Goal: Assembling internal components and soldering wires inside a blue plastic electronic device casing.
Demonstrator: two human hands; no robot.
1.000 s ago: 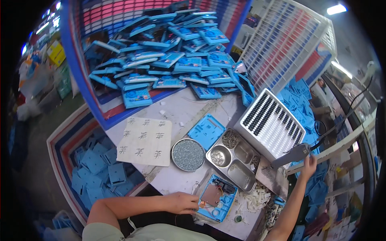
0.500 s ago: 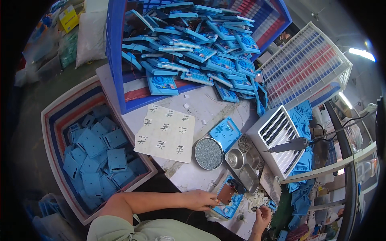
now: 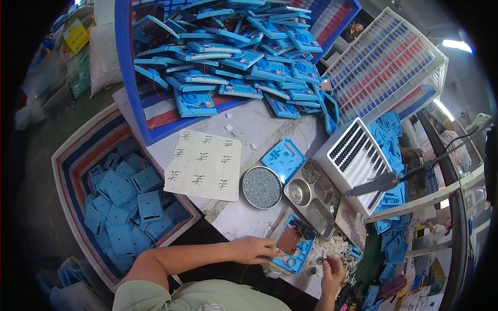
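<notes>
One open blue casing [image 3: 303,251] lies on the surface [image 3: 231,220], its long axis slanting from lower left to upper right. The left hand [image 3: 257,251], nearer, touches its left edge; whether the curled fingers grip, I cannot tell. The right hand [image 3: 332,272] pinches a dark ring [image 3: 320,260], with the casing leftward, just apart.

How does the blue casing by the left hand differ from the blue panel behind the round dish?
The casing holds a brown board; the panel shows none. The left hand is at the casing's edge; the panel lies untouched. Both are blue and roughly rectangular.
</notes>
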